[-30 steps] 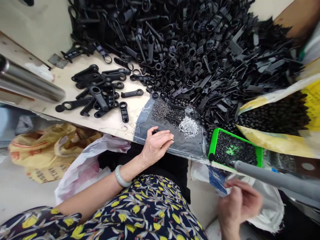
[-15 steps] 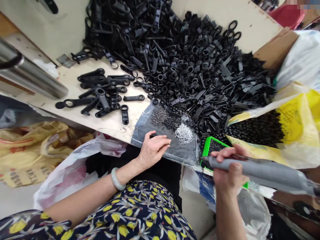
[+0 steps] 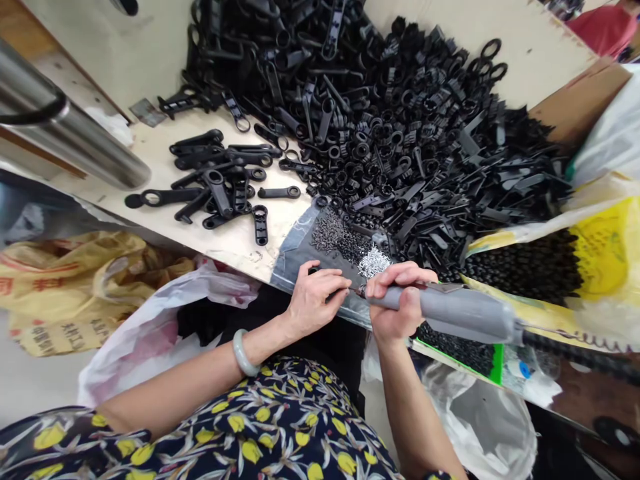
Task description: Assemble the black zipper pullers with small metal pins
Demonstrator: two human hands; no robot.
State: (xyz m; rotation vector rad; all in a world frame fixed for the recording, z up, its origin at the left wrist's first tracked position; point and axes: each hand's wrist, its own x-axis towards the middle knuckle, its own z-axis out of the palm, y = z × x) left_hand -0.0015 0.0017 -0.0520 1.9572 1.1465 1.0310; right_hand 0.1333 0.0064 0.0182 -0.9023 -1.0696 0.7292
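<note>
Held in my right hand [image 3: 397, 297] is a grey electric screwdriver [image 3: 465, 313], lying nearly level with its tip pointing left. That tip meets the fingertips of my left hand [image 3: 317, 297]. The left fingers are closed around a small black part, mostly hidden, with a bit of it showing by the index finger. Both hands are over a dark grey mat [image 3: 295, 257]. On the mat lie a heap of silver pins [image 3: 374, 261], a heap of small dark screws [image 3: 327, 230] and some tiny black pieces [image 3: 353, 250].
A large pile of black plastic parts [image 3: 380, 133] covers the back of the table. Black handle-shaped pieces [image 3: 217, 190] lie at left. A green tray [image 3: 497, 363] of small black bits sits at right, near a yellow bag [image 3: 603, 253]. A metal post [image 3: 100, 143] stands at far left.
My right hand has brought the screwdriver left from above the green tray to my left fingertips. My left hand has stayed closed over the mat. The view has shifted slightly.
</note>
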